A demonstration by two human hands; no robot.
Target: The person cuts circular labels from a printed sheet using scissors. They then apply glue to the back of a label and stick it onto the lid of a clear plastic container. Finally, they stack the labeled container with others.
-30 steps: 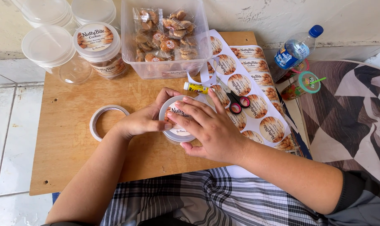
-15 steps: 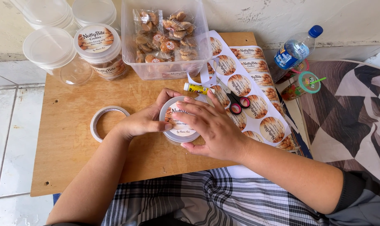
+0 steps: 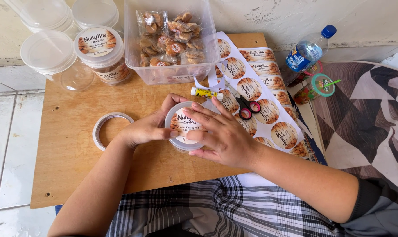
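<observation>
Both hands on round tub [image 3: 184, 127] at table [image 3: 71, 175] centre. Left hand [image 3: 148, 127] cups its 9 o'clock side, thumb on lid; right hand [image 3: 218, 134] lies flat, fingers spread over label w/ nothing clasped. Tape ring [image 3: 110, 129] at 9. Scissors [image 3: 247, 106], glue stick [image 3: 206, 92] & sticker sheet [image 3: 262, 87] at 2. Cookie bin [image 3: 170, 41] at 12.

low wooden board table [image 3: 71, 175], surface scuffed, few small holes. floor [image 3: 6, 145] white tile w/ grey grout, left side. rear wall [image 3: 273, 17] off-white, paint chipped & stained near base. patterned brown/grey mat [image 3: 361, 118] at right. even daylight.
</observation>
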